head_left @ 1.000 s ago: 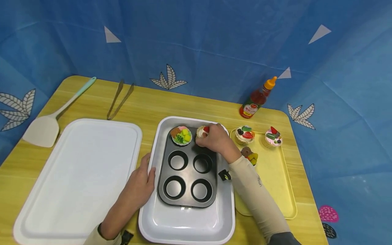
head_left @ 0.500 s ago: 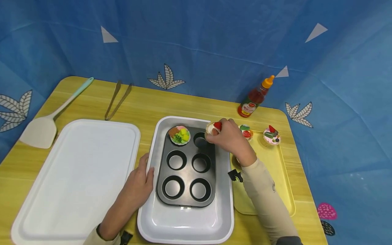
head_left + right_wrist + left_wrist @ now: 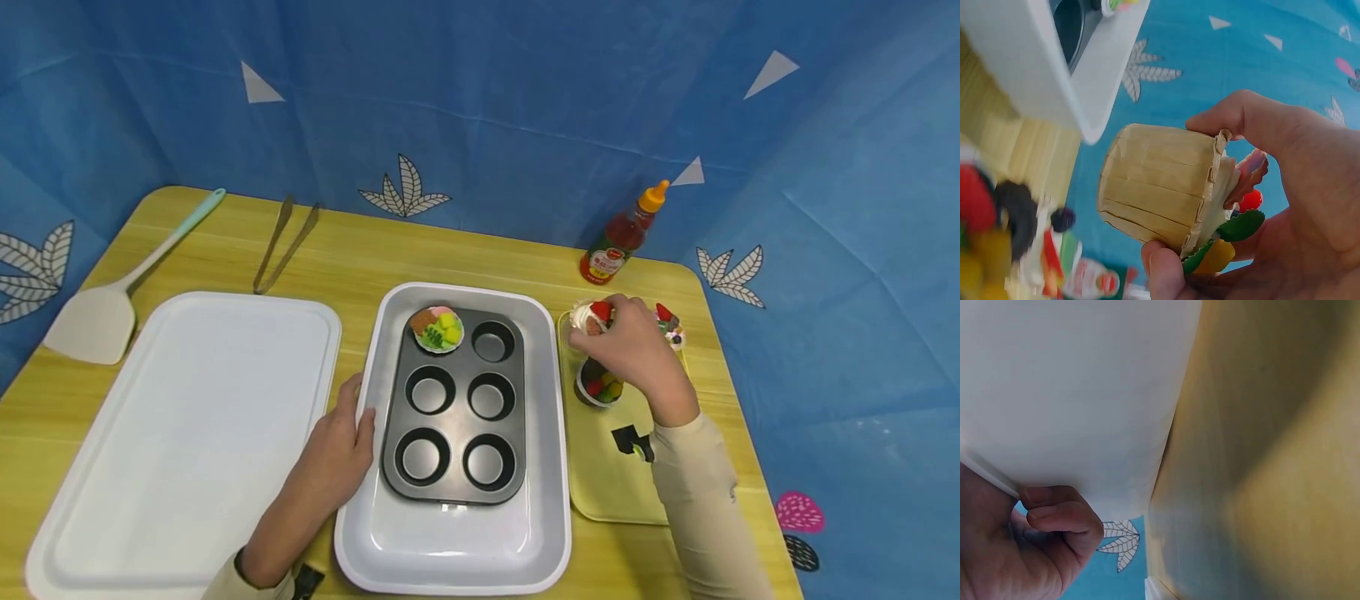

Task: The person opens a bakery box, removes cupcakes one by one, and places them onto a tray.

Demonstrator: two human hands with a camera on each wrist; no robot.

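Observation:
Over the back of the yellow tray (image 3: 615, 487), my right hand (image 3: 645, 354) pinches a toy cupcake (image 3: 1157, 181) between thumb and fingers. It has a tan pleated case, cream, a red strawberry piece and green leaves; in the right wrist view it lies sideways. A brown-topped cupcake (image 3: 600, 387) sits on the yellow tray below the hand, and a pink-creamed cupcake (image 3: 671, 327) is partly hidden behind it. My left hand (image 3: 330, 454) grips the left rim of the deep white tray (image 3: 453, 558), which holds a six-cup muffin pan (image 3: 459, 408). A fruit-topped cupcake (image 3: 437, 331) fills its back-left cup.
A flat white tray (image 3: 187, 442) lies on the left of the wooden table (image 3: 420, 254). Behind it are a spatula (image 3: 93, 325) and metal tongs (image 3: 285, 250). A red sauce bottle (image 3: 622, 237) stands at the back right, before a blue cloth backdrop (image 3: 525, 125).
My right hand has lifted the cupcake out of the pan's back-right cup and carried it right, over the yellow tray. The left hand has kept its hold on the deep tray's rim.

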